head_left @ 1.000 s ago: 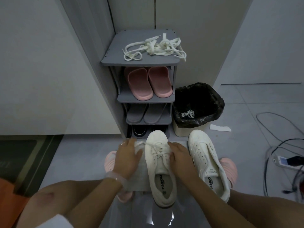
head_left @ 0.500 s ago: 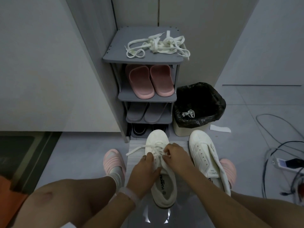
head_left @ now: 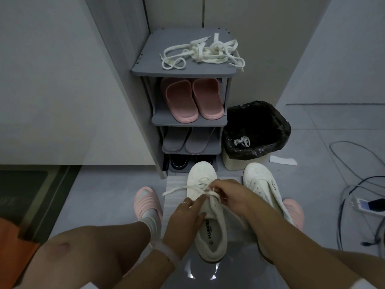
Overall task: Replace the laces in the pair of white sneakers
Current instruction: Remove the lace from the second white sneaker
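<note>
Two white sneakers stand on the grey floor in front of me. The left sneaker (head_left: 205, 217) has a white lace (head_left: 183, 187) threaded through it. My left hand (head_left: 185, 217) holds the sneaker's side near the tongue, thumb inside the opening. My right hand (head_left: 229, 195) pinches the lace over the upper eyelets. One lace end trails off to the left. The right sneaker (head_left: 262, 184) has no lace that I can see and is partly hidden by my right forearm. A tangle of cream laces (head_left: 204, 54) lies on top of the grey shoe rack (head_left: 145, 63).
The rack holds pink slippers (head_left: 193, 101), grey slippers and dark shoes. A bin with a black bag (head_left: 256, 132) stands to its right, a lace scrap inside. Cables and a power strip (head_left: 366, 205) lie on the floor at right. My feet wear pink slippers.
Both hands have come in from the sneaker's sides to its laces. The left hand slid back to the sneaker's opening; the right hand now pinches the lace over the tongue.
</note>
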Tool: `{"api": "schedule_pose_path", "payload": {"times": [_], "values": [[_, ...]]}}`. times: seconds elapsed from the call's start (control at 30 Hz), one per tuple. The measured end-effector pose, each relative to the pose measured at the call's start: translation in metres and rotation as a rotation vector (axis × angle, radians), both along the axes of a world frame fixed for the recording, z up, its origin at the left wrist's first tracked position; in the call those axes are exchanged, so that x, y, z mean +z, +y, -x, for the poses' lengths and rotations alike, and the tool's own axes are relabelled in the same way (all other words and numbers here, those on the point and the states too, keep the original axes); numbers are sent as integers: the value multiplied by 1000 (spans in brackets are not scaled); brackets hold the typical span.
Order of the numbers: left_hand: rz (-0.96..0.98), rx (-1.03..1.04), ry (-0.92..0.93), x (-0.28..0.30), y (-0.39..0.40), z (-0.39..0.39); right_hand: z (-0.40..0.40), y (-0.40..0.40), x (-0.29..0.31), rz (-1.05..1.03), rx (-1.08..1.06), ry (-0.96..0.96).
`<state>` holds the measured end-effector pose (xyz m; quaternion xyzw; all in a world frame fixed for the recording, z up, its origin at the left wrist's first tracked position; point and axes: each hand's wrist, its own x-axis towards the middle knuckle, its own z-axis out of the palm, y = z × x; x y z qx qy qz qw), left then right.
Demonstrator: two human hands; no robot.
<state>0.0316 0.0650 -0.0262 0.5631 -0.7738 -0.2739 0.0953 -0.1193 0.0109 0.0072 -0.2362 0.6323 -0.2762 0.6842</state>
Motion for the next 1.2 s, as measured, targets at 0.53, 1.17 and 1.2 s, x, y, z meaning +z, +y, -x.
{"api": "schedule_pose_path", "payload": {"times": [0.53,1.17,1.2], "values": [[-42,64,99,-1,-2,-4,31,-18,0,834,728,1163],[-4,28,189,-4,2,-5,4,39,-30,522,63,579],[-13,31,187,-4,1,-5,4,39,-30,536,91,601]]}}
